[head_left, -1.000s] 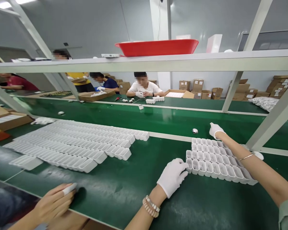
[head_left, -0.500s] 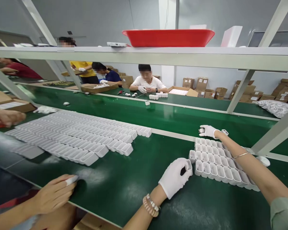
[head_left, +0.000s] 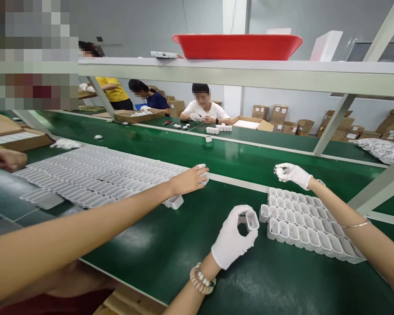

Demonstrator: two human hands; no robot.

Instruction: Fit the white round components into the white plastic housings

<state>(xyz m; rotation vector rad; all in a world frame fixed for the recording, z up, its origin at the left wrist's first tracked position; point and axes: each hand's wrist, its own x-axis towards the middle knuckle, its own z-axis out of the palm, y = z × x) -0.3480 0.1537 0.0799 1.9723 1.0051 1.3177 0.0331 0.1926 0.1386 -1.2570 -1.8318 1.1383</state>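
My left hand [head_left: 231, 238], in a white glove, grips a small white plastic box [head_left: 252, 220] between thumb and fingers, its open top tilted toward me. Farther right, my gloved right hand [head_left: 293, 174] is closed on a small white piece [head_left: 277, 170] at its fingertips; its exact kind is too small to tell. Below the right forearm stand rows of white boxes [head_left: 298, 234], packed side by side with open tops, some with something dark inside. One separate box [head_left: 264, 212] stands at the left end of these rows, close to my left hand.
A co-worker's bare arm [head_left: 131, 210] reaches across from the left, its hand at the large block of white boxes [head_left: 95, 168]. A shelf beam [head_left: 236, 74] with a red tray [head_left: 238, 47] spans above. A slanted post [head_left: 377, 188] stands at the right. Other people sit opposite.
My left hand has lifted and tilted the box, away from the rows. My right hand has risen slightly with the small piece. The co-worker's arm has stretched out to the left block of boxes.
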